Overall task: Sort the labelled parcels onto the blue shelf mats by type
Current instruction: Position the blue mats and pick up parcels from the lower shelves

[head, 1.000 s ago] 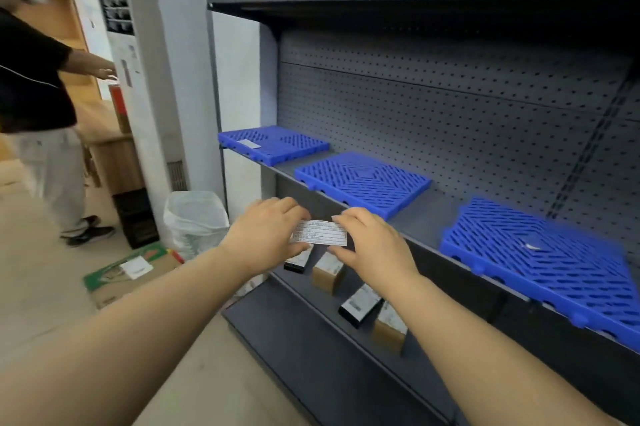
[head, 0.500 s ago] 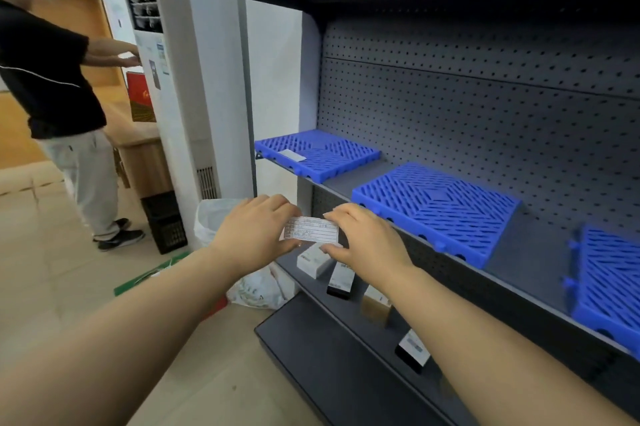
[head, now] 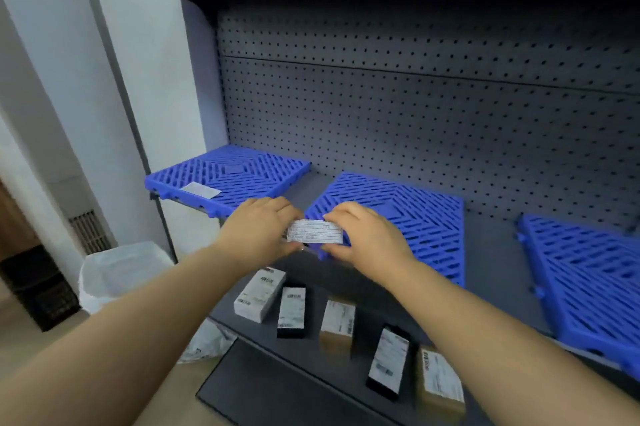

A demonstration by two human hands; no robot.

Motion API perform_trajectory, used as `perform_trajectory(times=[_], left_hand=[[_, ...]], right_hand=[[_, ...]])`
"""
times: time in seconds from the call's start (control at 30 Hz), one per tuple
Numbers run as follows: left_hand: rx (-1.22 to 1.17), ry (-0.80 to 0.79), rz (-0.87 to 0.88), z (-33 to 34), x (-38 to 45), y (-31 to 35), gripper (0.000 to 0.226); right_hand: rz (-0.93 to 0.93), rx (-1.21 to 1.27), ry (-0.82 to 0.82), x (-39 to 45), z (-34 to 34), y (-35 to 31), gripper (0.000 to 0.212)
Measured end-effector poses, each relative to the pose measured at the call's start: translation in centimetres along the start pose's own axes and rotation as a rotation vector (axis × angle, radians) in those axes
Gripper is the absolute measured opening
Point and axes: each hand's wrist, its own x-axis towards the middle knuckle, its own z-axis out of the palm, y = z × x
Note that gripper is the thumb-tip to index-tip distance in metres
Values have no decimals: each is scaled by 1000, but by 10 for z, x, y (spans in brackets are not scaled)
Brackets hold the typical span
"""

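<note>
- The view is swinging in closer to the shelf than a second ago: the person in black and the white floor unit at the upper left of the frame are no longer showing, and the left blue mat (head: 228, 176) and middle blue mat (head: 391, 214) are now filling the centre.
- The left hand (head: 258, 230) and right hand (head: 363, 235) are still pinching the white label card (head: 314, 232) between them, each grip narrow on one short end, as in the earlier frames.
- The card is now hanging just at the near left corner of the middle mat, no longer low over the parcels.
- A similar white card (head: 201, 190) is already lying on the left mat; the right blue mat (head: 585, 283) is showing at the right edge of the frame.
- The labelled parcels (head: 294, 309) are sitting in a row on the lower shelf (head: 311, 356), below centre, none on a mat yet.
- Judging from this, the mats are being labelled first, and the sorting itself is not yet begun.
</note>
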Motion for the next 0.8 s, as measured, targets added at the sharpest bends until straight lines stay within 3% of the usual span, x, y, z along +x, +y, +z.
perform_trajectory(times=[0.33, 0.57, 0.8], left_hand=[[-82, -133, 341, 31, 81, 39, 48], [-138, -250, 370, 52, 94, 38, 49], [-180, -360, 375, 64, 97, 30, 58]], right_hand=[[276, -43, -65, -33, -10, 59, 54], [387, 37, -158, -33, 2, 63, 51], [427, 118, -205, -29, 8, 64, 62]])
